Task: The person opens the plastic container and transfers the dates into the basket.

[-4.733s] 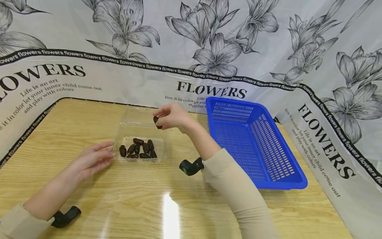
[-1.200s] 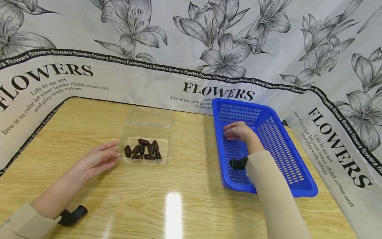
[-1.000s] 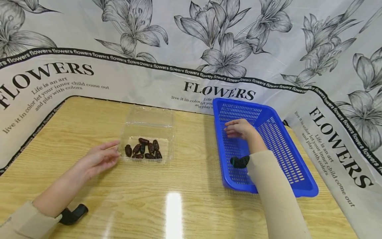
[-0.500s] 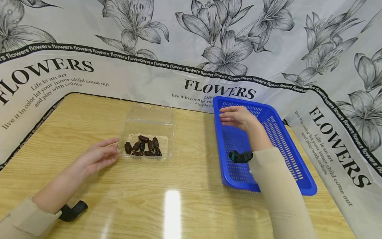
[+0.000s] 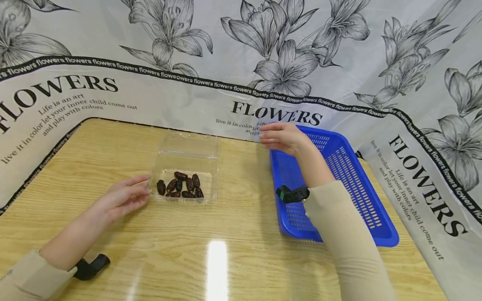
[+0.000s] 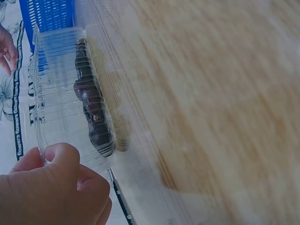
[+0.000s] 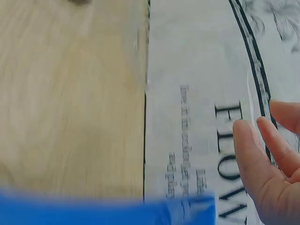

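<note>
A clear plastic clamshell box (image 5: 187,163) stands on the table with its lid raised at the back. Several dark brown dates (image 5: 180,184) lie in its base, and the left wrist view shows these dates (image 6: 93,103) through the ridged wall. My left hand (image 5: 126,196) is at the box's left side; up close, this hand (image 6: 61,183) pinches the rim between thumb and finger. My right hand (image 5: 282,137), fingers extended with nothing between them, hovers over the far left rim of the blue plastic basket (image 5: 280,217). My forearm hides part of the basket's inside.
The wooden table (image 5: 169,251) carries both containers, the basket to the right of the box. A white flower-printed sheet (image 5: 180,100) rises behind the table and along its sides. Black wrist devices, such as the left one (image 5: 91,267), stick out below each sleeve.
My right hand held a date above the box, then was inside the basket with nothing visible in it; since then it has risen leftward to the rim. The left hand stays at the box.
</note>
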Tool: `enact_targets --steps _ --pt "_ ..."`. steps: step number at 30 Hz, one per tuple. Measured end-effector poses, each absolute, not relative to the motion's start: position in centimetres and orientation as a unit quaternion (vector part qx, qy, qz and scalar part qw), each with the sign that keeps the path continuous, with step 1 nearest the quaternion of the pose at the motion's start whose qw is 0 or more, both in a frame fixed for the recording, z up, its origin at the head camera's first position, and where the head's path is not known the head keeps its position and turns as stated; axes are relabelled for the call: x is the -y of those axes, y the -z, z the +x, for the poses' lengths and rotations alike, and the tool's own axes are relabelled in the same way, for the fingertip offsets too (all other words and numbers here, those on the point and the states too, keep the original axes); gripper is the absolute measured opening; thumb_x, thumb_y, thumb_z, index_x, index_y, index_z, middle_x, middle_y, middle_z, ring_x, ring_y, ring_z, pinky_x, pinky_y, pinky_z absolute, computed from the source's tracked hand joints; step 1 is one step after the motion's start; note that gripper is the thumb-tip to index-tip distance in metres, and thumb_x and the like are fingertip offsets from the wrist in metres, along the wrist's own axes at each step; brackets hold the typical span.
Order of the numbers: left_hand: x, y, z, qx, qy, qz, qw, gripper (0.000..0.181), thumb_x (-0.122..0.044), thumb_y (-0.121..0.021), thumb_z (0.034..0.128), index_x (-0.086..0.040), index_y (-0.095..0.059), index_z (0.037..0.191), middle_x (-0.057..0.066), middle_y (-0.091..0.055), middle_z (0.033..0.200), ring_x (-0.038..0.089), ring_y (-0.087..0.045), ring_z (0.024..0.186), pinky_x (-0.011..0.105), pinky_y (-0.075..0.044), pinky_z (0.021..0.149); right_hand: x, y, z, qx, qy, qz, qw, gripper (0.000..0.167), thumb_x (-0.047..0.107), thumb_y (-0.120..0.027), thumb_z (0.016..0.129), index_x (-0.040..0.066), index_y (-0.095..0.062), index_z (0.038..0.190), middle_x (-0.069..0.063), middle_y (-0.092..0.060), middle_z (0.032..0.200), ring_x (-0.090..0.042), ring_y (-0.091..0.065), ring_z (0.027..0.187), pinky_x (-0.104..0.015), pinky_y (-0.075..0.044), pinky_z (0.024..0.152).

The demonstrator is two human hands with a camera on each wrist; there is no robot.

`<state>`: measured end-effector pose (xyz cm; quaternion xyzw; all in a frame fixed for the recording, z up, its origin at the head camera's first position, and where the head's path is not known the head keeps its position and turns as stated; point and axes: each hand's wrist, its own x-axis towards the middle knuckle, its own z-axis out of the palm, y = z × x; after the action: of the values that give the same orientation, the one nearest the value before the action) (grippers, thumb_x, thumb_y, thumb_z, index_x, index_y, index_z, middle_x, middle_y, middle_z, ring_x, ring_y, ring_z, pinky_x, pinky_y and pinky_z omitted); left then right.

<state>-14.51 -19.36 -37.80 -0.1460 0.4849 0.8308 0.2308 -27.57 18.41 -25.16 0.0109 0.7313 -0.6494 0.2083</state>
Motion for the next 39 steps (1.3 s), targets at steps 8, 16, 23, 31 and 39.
enact_targets --steps 8,16,23,31,39 --pt "19.4 37.7 -14.6 -0.487 -0.829 -0.144 0.233 0.061 0.009 -0.059 0.0847 -0.011 -0.037 0.138 0.006 -0.031 0.122 0.012 -0.053 0.084 0.020 -0.049 0.078 -14.3 26.0 -27.1 -0.743 0.622 0.002 0.245 0.044 -0.006 -0.054 0.089 -0.008 -0.045 0.132 -0.014 -0.058 0.108 -0.019 -0.063 0.083 -0.031 -0.054 0.078" --pt "19.4 37.9 -14.5 -0.476 -0.836 -0.145 0.232 0.047 0.010 -0.059 0.0837 -0.013 -0.052 0.124 0.005 -0.033 0.119 0.012 -0.053 0.084 0.020 -0.049 0.077 -10.5 28.4 -26.6 -0.748 0.597 -0.019 0.290 0.041 -0.008 -0.054 0.088 -0.009 -0.048 0.128 -0.017 -0.060 0.102 -0.032 -0.059 0.099 -0.031 -0.055 0.077" --pt "19.4 37.9 -14.6 -0.484 -0.831 -0.147 0.232 0.068 0.009 -0.057 0.0858 -0.008 -0.026 0.144 0.004 -0.033 0.119 0.012 -0.053 0.084 0.020 -0.049 0.077 -7.8 30.7 -26.0 -0.761 0.562 -0.039 0.321 0.039 -0.009 -0.054 0.088 -0.008 -0.049 0.127 -0.029 -0.053 0.121 -0.033 -0.060 0.096 -0.037 -0.051 0.086" --pt "19.2 37.9 -14.6 -0.494 -0.826 -0.141 0.232 0.075 0.008 -0.054 0.0881 -0.006 -0.012 0.148 0.003 -0.032 0.121 0.011 -0.053 0.084 0.020 -0.049 0.076 -5.3 32.4 -25.0 -0.823 0.470 -0.117 0.297 0.037 -0.009 -0.060 0.083 -0.011 -0.055 0.119 -0.023 -0.059 0.106 -0.029 -0.062 0.086 -0.034 -0.055 0.077" --pt "19.4 38.2 -14.5 -0.481 -0.835 -0.146 0.226 0.057 0.009 -0.056 0.0859 -0.012 -0.040 0.136 0.004 -0.033 0.120 0.012 -0.054 0.084 0.021 -0.049 0.076 -3.6 33.9 -23.9 -0.902 0.320 -0.157 0.246 0.035 -0.009 -0.063 0.079 -0.007 -0.059 0.114 -0.019 -0.061 0.106 -0.012 -0.044 0.049 -0.023 -0.042 0.049"
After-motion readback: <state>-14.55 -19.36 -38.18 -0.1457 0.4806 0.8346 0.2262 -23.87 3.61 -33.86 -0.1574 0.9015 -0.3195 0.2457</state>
